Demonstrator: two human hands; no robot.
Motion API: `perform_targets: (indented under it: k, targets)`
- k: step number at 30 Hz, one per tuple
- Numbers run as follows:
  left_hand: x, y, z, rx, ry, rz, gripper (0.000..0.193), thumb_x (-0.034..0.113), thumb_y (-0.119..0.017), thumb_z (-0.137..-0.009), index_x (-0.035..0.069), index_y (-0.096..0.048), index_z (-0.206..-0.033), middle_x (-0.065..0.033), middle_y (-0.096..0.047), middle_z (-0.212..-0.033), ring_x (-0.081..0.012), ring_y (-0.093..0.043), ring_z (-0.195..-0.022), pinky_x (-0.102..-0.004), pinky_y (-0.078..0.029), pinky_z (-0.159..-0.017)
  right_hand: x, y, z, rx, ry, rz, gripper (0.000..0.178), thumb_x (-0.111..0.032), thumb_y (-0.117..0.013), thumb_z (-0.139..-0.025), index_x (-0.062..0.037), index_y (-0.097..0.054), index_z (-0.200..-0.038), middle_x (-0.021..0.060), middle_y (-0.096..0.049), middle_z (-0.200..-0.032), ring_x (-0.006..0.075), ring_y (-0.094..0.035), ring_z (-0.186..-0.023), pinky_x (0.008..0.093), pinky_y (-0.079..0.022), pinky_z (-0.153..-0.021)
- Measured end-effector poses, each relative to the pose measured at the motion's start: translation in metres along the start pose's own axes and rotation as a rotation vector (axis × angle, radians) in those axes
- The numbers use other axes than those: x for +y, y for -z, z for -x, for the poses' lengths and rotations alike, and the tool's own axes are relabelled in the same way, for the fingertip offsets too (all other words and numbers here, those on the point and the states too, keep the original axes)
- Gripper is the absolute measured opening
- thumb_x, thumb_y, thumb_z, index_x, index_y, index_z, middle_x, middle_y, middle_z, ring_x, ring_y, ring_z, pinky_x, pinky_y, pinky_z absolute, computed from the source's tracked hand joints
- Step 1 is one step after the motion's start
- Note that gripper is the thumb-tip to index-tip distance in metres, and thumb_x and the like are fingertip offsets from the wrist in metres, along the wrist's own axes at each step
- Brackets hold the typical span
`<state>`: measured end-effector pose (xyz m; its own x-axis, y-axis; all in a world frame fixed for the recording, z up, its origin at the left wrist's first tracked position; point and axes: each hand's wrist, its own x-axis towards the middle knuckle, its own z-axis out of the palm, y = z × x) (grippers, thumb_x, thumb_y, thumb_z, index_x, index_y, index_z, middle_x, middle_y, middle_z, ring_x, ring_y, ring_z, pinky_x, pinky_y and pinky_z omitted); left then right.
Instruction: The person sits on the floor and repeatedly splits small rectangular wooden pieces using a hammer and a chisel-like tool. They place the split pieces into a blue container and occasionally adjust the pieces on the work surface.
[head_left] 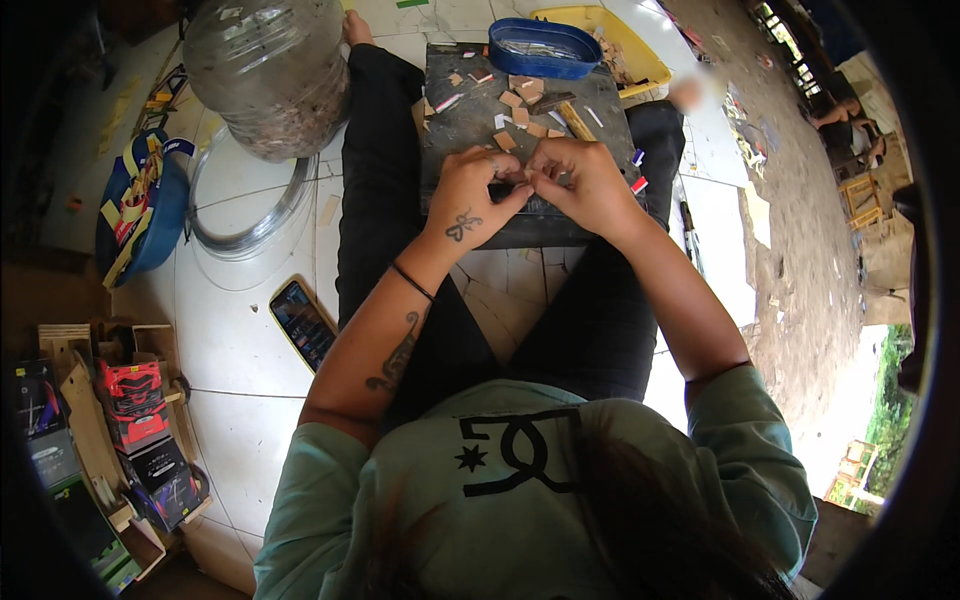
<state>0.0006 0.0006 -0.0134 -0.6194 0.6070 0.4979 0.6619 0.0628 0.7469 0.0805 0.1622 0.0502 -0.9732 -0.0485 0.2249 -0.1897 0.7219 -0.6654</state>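
I saw a wire coil (245, 248) on the floor (225, 350) at ten o'clock, and a phone (303, 325) at nine. At twelve, the left hand (472, 195) was pinching. Brown chips (521, 116) lay on the black bench (455, 132) just past it. A tiny pale thing (527, 175), too small to name, sat between both hands' fingertips, over the bench. The right hand (585, 180) pinched it too. A yellow tray (648, 82) was at one.

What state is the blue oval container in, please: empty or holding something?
Holding something: thin pale pieces show inside the blue oval container through its open top. What they are, I cannot tell.
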Motion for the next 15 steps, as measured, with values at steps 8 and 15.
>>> perform_targets:
  k: [8,15]
  targets:
    - [0.007,-0.006,-0.004,0.033,-0.031,0.117,0.009,0.005,-0.067,-0.084,-0.003,-0.065,-0.080,-0.0096,-0.064,-0.080,-0.0201,-0.065,-0.070,-0.0287,-0.048,-0.063,0.003,0.016,0.033,0.326,0.117,0.511,0.036,-0.006,-0.075,-0.073,-0.0036,-0.062,-0.106,0.0147,-0.059,-0.101,0.0307,-0.061,-0.095,0.0389,-0.051,-0.078]
    - [0.003,-0.009,-0.004,0.001,0.016,0.145,0.012,0.005,-0.066,-0.087,-0.004,-0.064,-0.079,-0.0084,-0.065,-0.077,-0.0146,-0.065,-0.068,-0.0269,-0.048,-0.059,0.017,0.016,0.127,0.290,-0.515,0.488,0.047,-0.006,-0.065,-0.086,-0.0045,-0.046,-0.129,0.0197,-0.058,-0.111,0.0384,-0.061,-0.097,0.0432,-0.050,-0.082]
